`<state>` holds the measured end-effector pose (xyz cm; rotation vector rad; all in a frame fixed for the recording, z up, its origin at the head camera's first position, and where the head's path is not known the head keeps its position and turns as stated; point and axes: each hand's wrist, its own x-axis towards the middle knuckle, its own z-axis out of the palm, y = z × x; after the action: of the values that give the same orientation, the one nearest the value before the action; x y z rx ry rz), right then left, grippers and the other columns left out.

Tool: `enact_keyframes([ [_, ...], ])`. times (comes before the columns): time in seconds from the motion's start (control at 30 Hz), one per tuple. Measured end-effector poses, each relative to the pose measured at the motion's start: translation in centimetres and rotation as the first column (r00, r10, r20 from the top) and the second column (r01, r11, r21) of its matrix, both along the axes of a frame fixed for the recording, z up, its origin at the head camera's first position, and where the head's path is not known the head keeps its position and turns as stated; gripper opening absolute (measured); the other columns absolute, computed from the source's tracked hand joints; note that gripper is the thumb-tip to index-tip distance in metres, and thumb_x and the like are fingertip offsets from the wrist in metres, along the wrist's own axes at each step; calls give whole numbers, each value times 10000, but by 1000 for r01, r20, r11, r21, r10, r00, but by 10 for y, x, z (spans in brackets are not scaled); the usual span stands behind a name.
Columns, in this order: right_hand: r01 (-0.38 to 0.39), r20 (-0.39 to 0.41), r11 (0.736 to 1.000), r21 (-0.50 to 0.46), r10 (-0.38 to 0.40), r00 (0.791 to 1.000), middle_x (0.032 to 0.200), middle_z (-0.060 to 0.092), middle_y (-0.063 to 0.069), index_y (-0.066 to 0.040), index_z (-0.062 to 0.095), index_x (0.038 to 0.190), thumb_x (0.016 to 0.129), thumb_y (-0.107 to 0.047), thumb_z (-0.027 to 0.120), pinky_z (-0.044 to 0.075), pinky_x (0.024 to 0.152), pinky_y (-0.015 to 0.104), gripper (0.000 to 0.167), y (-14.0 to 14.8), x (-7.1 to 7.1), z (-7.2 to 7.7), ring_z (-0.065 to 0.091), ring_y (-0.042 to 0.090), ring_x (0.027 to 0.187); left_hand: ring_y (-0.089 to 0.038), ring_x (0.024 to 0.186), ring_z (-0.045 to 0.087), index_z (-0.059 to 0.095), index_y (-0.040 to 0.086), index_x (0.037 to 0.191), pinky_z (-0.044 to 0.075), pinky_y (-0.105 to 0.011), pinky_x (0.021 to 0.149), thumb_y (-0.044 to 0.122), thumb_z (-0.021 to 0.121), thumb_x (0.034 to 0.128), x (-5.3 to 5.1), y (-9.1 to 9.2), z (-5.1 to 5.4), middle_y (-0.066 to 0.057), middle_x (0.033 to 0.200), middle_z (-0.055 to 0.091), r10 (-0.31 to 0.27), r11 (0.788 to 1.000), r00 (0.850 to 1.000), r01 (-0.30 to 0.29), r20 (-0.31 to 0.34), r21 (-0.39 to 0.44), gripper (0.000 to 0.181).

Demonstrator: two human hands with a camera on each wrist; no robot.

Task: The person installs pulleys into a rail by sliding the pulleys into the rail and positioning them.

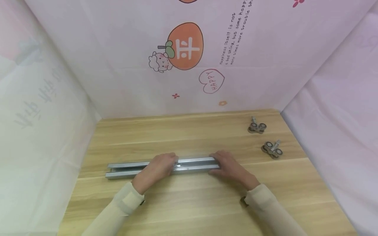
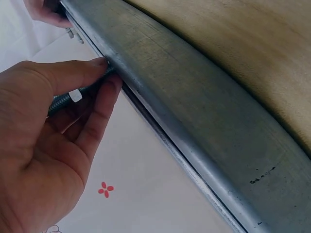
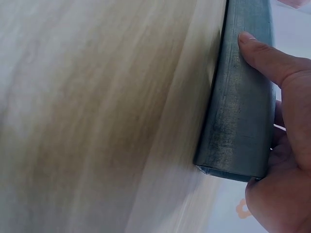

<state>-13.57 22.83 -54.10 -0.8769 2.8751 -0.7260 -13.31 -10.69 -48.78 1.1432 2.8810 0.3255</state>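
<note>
A grey metal channel rail (image 1: 124, 175) lies across the wooden table, its long slot facing up. Near the rail's middle, my left hand (image 1: 160, 167) pinches a threaded bolt (image 2: 60, 103) between thumb and fingers where it sticks out of the slot. A light nut (image 2: 75, 95) sits on that bolt; whatever it joins inside the rail is hidden. At the right end, my right hand (image 1: 228, 167) grips the rail across its width, with the thumb on the near side wall in the right wrist view.
Two roller trolleys with wheels and bolts, a farther one (image 1: 262, 126) and a nearer one (image 1: 273, 151), lie on the wooden table (image 1: 189, 209) at the right. Printed cloth (image 1: 130, 78) hangs behind and along both sides.
</note>
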Motion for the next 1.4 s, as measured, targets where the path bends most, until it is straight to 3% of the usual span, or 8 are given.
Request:
enact_keyframes([
  [0.2,0,-4,1000,-11,0,1000,1177,720,103,-29,664,1349,833,-376,903,461,1023,530,666,-2,0,-2,631,262,1079,-158,707,528,609,79,917,503,-304,618,-97,725,872,5,-5,-4,-17,820,582,-48,999,995,49,-85,15,216],
  [0.3,-1,-13,1000,-13,1,1000,1174,722,98,-29,667,1348,827,-380,906,465,1020,526,672,-2,0,-3,632,264,1082,-163,733,547,608,74,949,522,-316,649,-113,746,848,7,-9,-4,-25,845,602,-48,999,995,50,-88,19,253],
  [0.53,3,-18,1000,-15,-3,1000,1151,715,75,-25,674,1337,821,-368,911,470,1006,508,664,-3,-1,-1,628,253,1069,-200,795,613,629,64,993,566,-350,713,-93,746,875,9,-15,-2,-51,894,645,-27,999,998,28,-61,16,228],
  [0.8,2,-14,1000,-11,-2,1000,1173,717,76,-28,674,1340,833,-384,903,470,986,498,661,-2,-1,-1,626,248,1077,-296,989,690,637,37,1077,603,-419,882,-82,779,879,11,-22,-2,-129,1062,706,-3,1000,1000,3,-18,-18,271],
  [1.1,8,-6,1000,-23,-8,1000,1174,720,91,-14,676,1335,822,-372,912,474,1013,522,669,-2,0,-1,634,265,1084,-235,908,648,624,33,1070,596,-380,841,-114,825,806,12,-25,-4,-71,976,648,10,1000,1000,-10,-7,-29,363],
  [1.4,26,10,999,-26,-26,1000,1173,714,68,-36,677,1347,815,-392,916,484,1007,515,683,1,-1,-5,633,249,1082,-289,1003,674,609,18,1125,595,-419,922,-113,829,807,14,-35,-3,-117,1077,673,49,999,997,-48,55,-16,409],
])
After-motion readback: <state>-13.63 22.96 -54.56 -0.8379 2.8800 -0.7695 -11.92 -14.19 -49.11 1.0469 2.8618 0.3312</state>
